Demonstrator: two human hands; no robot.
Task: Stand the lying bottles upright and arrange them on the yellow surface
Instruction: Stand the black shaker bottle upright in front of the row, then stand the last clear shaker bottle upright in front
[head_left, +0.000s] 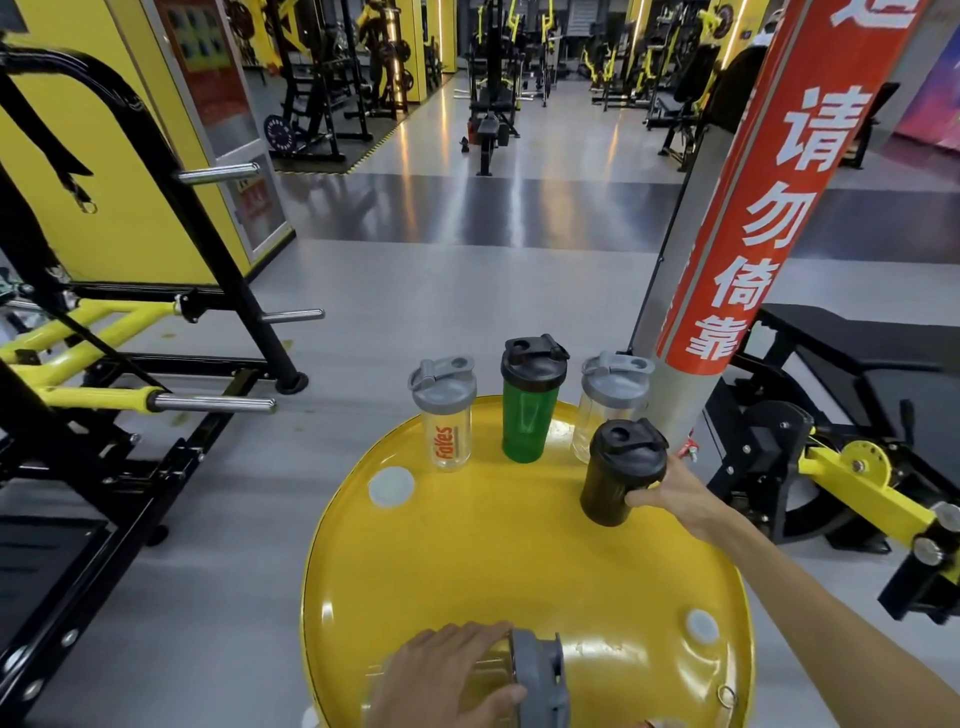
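Bottle 4, black (621, 475), is gripped upright by your right hand (675, 493); left hand (457, 670) clasps the lying bottle (537, 675) at the near edge: stand it next.

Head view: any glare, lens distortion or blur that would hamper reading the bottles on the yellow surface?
Head view: wide-angle bending tilts the red banner pole; bright glare patches on the yellow surface near its front rim; the standing black bottle under the right hand is sharp; the lying clear bottle under the left hand is cropped by the frame edge.
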